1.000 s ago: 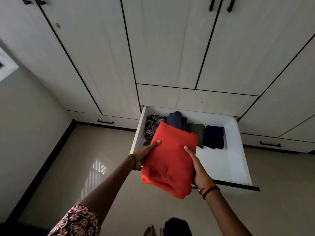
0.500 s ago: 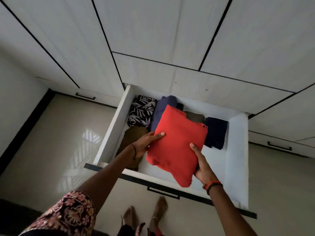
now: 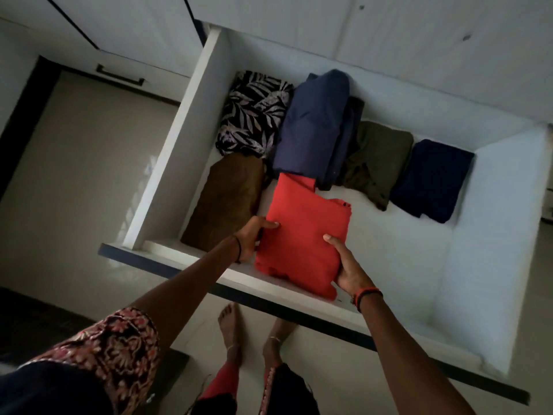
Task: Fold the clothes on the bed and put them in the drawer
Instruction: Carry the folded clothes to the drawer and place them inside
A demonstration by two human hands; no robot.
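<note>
While left hand (image 3: pixel 253 239) and right hand (image 3: pixel 348 266) curl fingers (image 3: pixel 269 224) round the folded red fabric bundle (image 3: pixel 302 235), low inside the open white drawer (image 3: pixel 167 163) beside a folded brown garment (image 3: pixel 227 202), uneven release could unfold it.

I am at home, in what looks like a bedroom. A white built-in wardrobe (image 3: pixel 389 31) with flat doors rises before me, its bottom drawer (image 3: pixel 170 151) pulled out over a pale, glossy floor (image 3: pixel 74 175). Rows of folded clothes (image 3: pixel 314 124) lie inside, and my bare feet (image 3: pixel 229 324) stand below the drawer front.
</note>
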